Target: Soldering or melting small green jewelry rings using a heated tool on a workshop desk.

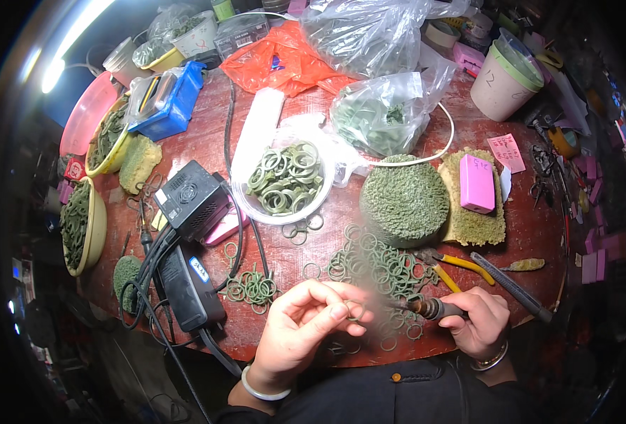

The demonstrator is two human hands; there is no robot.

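Note:
Between the thumb and fingers of my left hand (304, 321), a small green ring (356, 311) is pinched. My right hand (482, 324) grips a pen-like tool with a dark handle and metal collar (429, 308), which looks like a soldering iron. Its tip points left at the ring; a blur hides whether they touch. Just beyond the hands lies a loose heap of thin green rings (387, 265). A smaller pile of rings (251, 288) sits left of my left hand. Thicker green rings fill a clear round tub (246, 205) farther back.
A round green textured block (404, 200) stands near a yellow sponge (457, 227) bearing a pink block (477, 184). Yellow-handled pliers (468, 266) and a dark rod-shaped tool (512, 288) lie right. Black power boxes (189, 286) with cables occupy the left. Bags and a bucket (500, 88) stand behind.

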